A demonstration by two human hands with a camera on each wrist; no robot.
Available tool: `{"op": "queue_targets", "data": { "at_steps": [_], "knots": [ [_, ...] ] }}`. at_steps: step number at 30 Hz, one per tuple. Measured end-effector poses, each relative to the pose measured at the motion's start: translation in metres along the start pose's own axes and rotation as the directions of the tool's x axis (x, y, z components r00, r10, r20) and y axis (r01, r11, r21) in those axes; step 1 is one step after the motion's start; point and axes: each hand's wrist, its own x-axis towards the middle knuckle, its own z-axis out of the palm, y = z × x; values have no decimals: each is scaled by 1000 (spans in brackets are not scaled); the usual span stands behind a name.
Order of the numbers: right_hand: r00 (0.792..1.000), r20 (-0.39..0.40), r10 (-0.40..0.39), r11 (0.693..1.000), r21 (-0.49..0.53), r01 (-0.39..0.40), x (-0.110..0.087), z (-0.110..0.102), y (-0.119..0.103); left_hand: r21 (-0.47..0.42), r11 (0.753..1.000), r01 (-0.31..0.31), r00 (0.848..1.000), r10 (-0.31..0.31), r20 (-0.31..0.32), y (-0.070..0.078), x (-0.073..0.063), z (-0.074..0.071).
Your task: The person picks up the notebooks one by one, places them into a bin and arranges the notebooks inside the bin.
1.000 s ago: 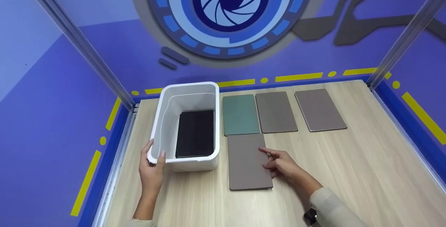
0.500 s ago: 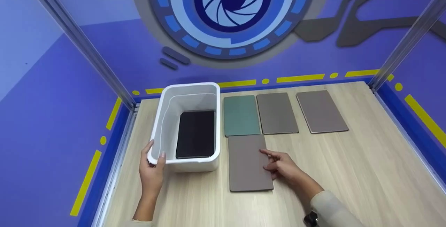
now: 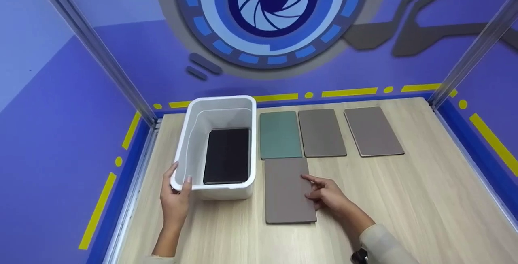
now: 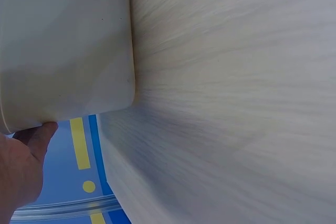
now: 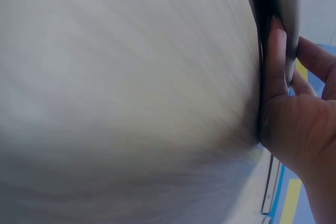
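In the head view, my left hand grips the front left corner of a white plastic bin, thumb over the rim. The left wrist view shows fingers against the outer wall of the bin. A flat black notebook lies inside on the bottom. My right hand pinches the right edge of a grey-brown notebook. From the right wrist view, a finger of the right hand reaches beneath the notebook, close over the table, while others are on its upper side.
Behind the held notebook lie a green notebook, a grey-brown notebook and another grey-brown one farther right. All rest on the wooden table. A blue and purple wall stands along the back, with metal posts at the corners.
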Motion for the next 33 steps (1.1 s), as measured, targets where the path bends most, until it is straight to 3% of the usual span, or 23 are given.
{"op": "queue_targets", "data": {
  "at_steps": [15, 33],
  "knots": [
    [1000, -15, -7, 1000, -30, 6, -3, -1, 0, -33, 999, -4, 1000, 4, 24, -3, 2, 2],
    [1000, -5, -25, 999, -32, 25, -2, 2, -1, -14, 1000, -13, 1000, 14, 13, -3, 0, -1]
  ]
}}
